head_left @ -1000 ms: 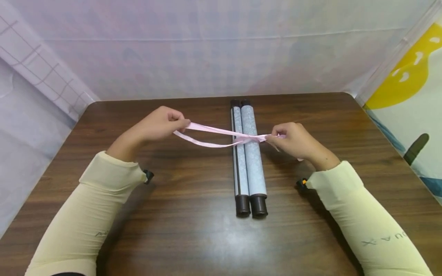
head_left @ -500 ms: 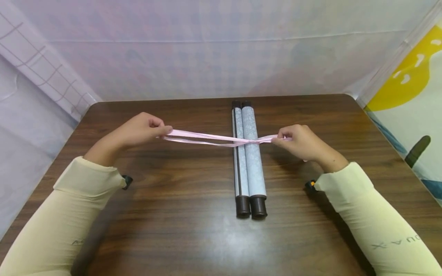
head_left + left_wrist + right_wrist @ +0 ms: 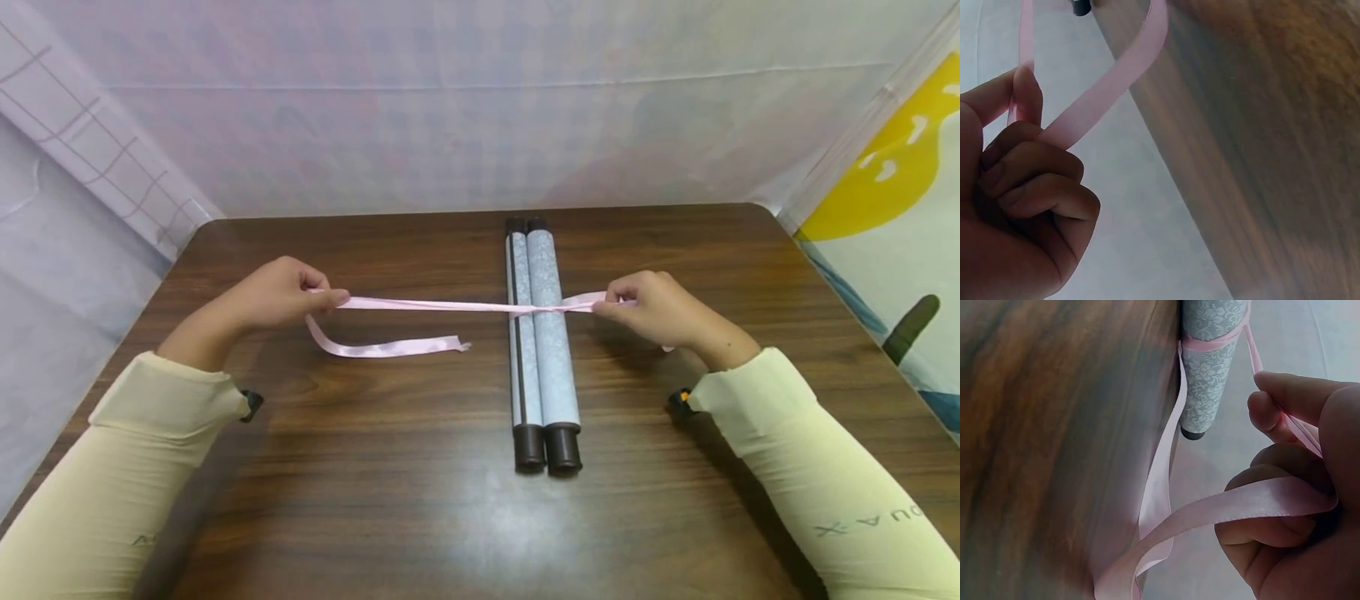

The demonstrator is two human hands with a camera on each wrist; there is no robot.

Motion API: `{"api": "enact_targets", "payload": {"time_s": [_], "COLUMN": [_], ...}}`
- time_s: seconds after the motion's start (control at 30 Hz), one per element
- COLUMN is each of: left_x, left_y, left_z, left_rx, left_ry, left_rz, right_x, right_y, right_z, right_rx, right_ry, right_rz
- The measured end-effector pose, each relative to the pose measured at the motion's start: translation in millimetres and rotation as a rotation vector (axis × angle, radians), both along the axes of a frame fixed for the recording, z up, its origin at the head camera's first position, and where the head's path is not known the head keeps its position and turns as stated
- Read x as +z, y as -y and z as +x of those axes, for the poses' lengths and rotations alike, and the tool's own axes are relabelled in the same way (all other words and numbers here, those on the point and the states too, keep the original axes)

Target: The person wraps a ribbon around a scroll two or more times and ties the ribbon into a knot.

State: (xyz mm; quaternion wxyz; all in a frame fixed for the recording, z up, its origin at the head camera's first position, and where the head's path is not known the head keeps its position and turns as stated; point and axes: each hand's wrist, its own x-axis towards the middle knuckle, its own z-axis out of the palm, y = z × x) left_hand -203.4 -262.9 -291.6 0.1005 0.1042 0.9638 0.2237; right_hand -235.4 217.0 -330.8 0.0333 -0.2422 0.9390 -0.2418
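Observation:
A scroll (image 3: 553, 358) rolled from both ends lies lengthwise on the table, two pale blue patterned rolls side by side with dark brown end caps. Pink ribbon (image 3: 427, 306) wraps around its middle and crosses on top in a small twist. To the left, my left hand (image 3: 281, 296) pinches one ribbon length between thumb and forefinger, pulling it straight; a loose tail (image 3: 1107, 103) comes out below the curled fingers. My right hand (image 3: 656, 312) pinches the other length close beside the scroll. In the right wrist view, a ribbon loop (image 3: 1160, 531) hangs from its curled fingers.
The brown wood-grain table (image 3: 390, 517) meets a pale patterned curtain (image 3: 450, 125) along its far edge. A cloth with a yellow shape (image 3: 877, 167) hangs at the right. Small dark wrist cameras (image 3: 252, 406) sit under both sleeves.
My left hand has moved left and slightly nearer, drawing the ribbon tighter over the scroll. One strand's end has come free and trails from that hand. My right hand has shifted slightly right.

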Motion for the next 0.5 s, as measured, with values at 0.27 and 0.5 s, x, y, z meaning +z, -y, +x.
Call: {"api": "enact_targets", "payload": {"time_s": [0.27,0.5], "left_x": [-8.9,-19.0], "left_y": [-2,-2], "left_z": [-4.1,-9.3], "left_rx": [-0.032,-0.048], "left_ry": [0.028,0.057], "left_rz": [-0.031,-0.081], "right_x": [-2.9,-3.8], "right_y": [-5,-4], "right_z": [-1.2,-0.5], "right_rx": [0.014,0.024], "right_ry": [0.004,0.002], "right_rz": [-0.011,0.004]}}
